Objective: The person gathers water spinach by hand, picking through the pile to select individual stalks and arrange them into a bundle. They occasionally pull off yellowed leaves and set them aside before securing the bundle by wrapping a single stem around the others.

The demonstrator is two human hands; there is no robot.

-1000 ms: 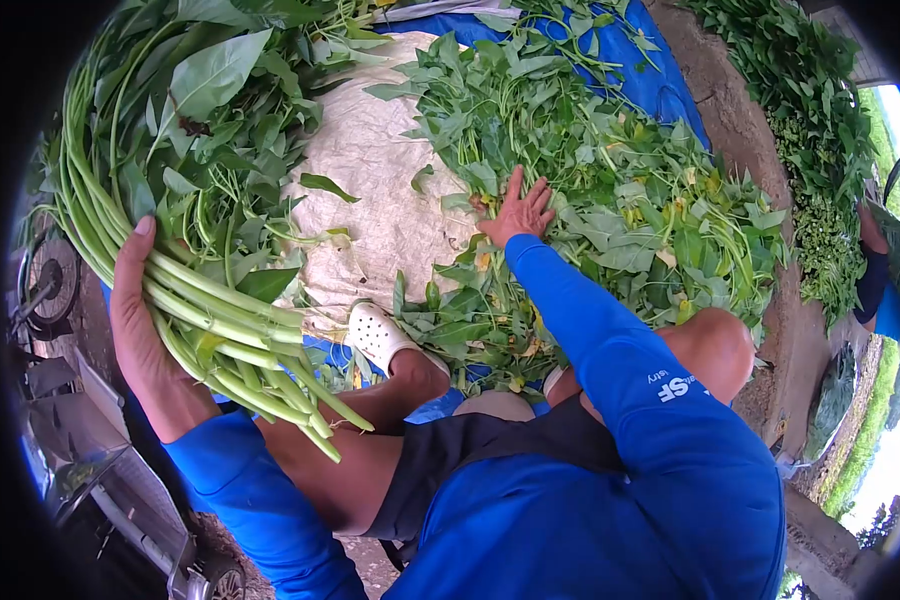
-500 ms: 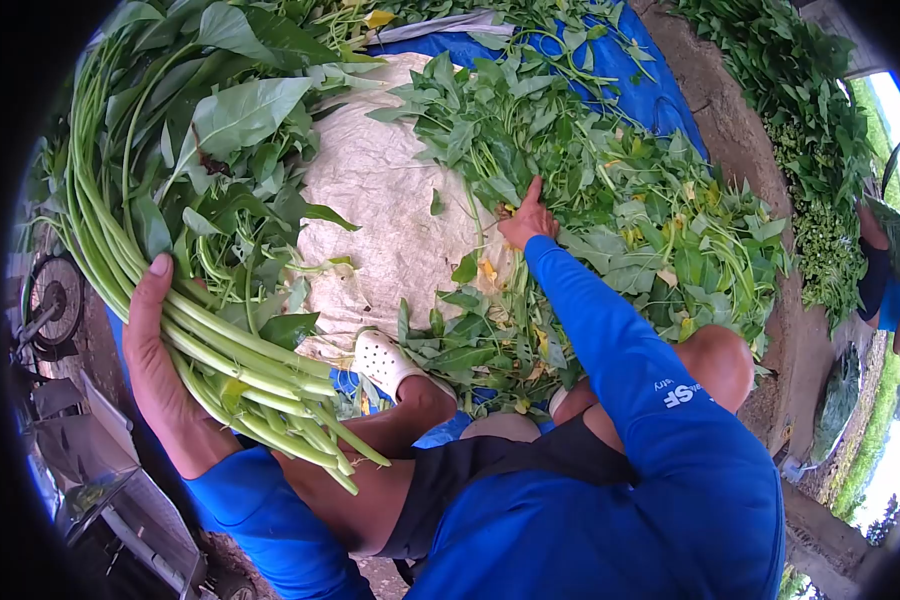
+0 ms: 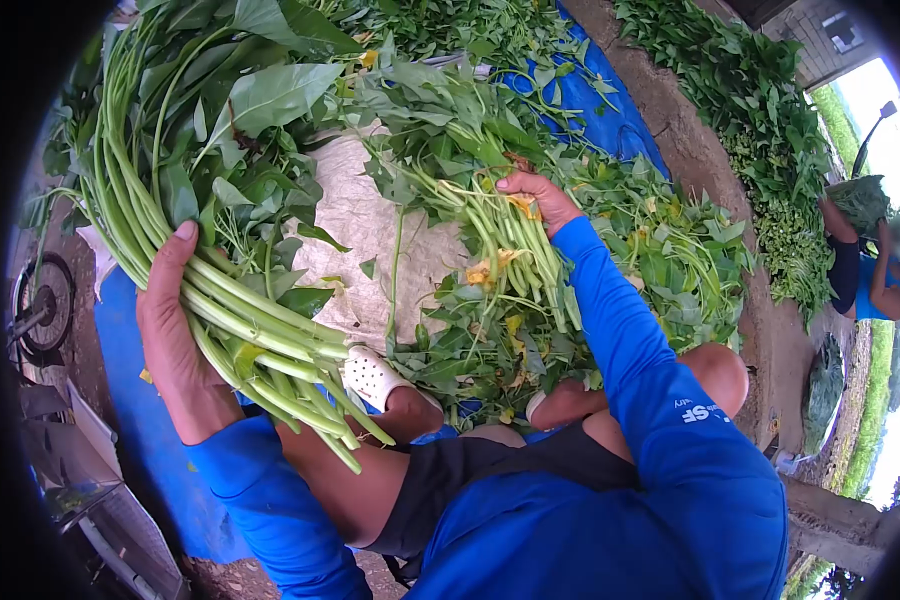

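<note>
At the left, my left hand [image 3: 175,335] is closed around a thick bunch of water spinach [image 3: 255,315], thumb on top. Its cut stem ends point down toward my leg and its broad leaves spread up and away. My right hand [image 3: 548,203] grips a second bunch of water spinach [image 3: 470,205] above the pile, its stems hanging toward me and a few yellow leaves among them. Most of its fingers are hidden behind the stems. Under both bunches lies a pale sack cloth [image 3: 355,240].
Loose greens [image 3: 670,240] are heaped at the right on a blue tarp [image 3: 615,110]. More leafy bunches [image 3: 740,130] line the ground beyond. Another person [image 3: 875,275] is at the far right, holding greens. A wheel [image 3: 45,305] stands at the left. White clogs [image 3: 375,380] are on my feet.
My right hand, which was down in the pile, now holds a lifted bunch of stems closer to the left bunch. The left hand keeps its hold. The view has shifted slightly.
</note>
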